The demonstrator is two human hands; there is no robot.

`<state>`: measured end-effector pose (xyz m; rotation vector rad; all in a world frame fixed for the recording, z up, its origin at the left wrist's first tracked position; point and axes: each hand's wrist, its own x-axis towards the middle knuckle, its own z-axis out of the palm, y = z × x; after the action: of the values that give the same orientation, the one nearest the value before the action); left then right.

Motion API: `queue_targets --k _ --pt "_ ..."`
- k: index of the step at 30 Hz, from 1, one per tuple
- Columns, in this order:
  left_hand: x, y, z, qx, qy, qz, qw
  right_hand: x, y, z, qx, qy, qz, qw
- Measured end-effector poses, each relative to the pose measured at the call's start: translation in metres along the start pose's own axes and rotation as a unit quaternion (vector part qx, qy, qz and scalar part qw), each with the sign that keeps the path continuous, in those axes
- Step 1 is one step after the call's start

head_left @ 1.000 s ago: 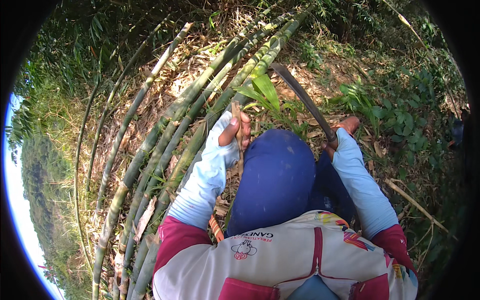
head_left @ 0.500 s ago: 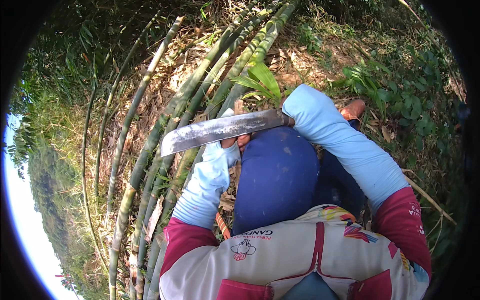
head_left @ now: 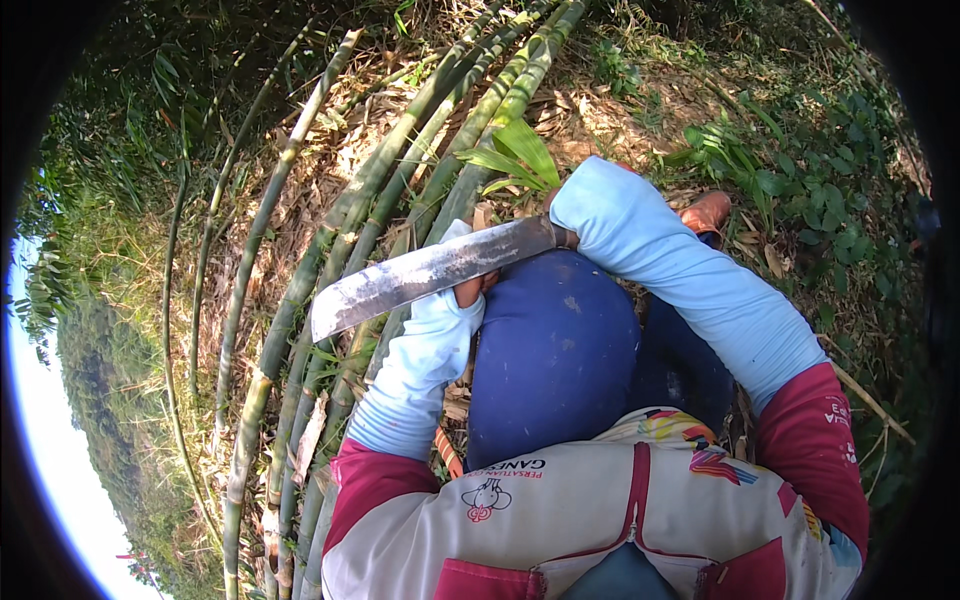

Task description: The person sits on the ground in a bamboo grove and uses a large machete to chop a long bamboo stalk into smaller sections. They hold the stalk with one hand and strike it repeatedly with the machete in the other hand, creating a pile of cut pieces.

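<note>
So the machete [head_left: 430, 275] is lying almost flat across the middle of the view, its broad worn blade pointing off to the person's left with the tip out over the bamboo stalks [head_left: 400, 210]. Handle end disappears under the right hand [head_left: 562, 212], which is mostly hidden behind its own light blue sleeve [head_left: 690, 280], so I can't really tell how the fingers sit, though the handle runs straight into that hand. Left hand [head_left: 470, 290] is tucked right under the blade, up against the stalks; only a bit of it peeks out past the cuff of the other blue sleeve, and whether the fingers are closed on a stalk or not I can't tell.

Just behind the blade there's a small shoot with wide green leaves [head_left: 520, 155] sprouting beside the stalks. Below the arms is a blue knee [head_left: 555, 350], and a brown shoe [head_left: 708, 212] shows near the right elbow. Dry leaf litter [head_left: 620, 110] and low green weeds [head_left: 800, 190] cover the ground around.
</note>
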<state>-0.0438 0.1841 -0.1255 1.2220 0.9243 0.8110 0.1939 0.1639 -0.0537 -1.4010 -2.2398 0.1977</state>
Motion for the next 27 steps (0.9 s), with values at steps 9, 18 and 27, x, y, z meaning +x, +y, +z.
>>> queue_targets --k 9,18,27 --pt "-0.01 -0.016 -0.006 0.225 0.06 0.081 0.969 0.012 0.0 0.004 -0.006 -0.125 0.038 0.991" --pt "-0.016 -0.017 0.004 0.105 0.058 0.096 0.988 0.001 0.012 0.022 0.009 -0.13 0.06 0.99" --pt "-0.069 0.057 -0.019 0.309 -0.021 0.019 0.951 -0.011 0.01 0.028 -0.017 -0.097 0.117 0.988"
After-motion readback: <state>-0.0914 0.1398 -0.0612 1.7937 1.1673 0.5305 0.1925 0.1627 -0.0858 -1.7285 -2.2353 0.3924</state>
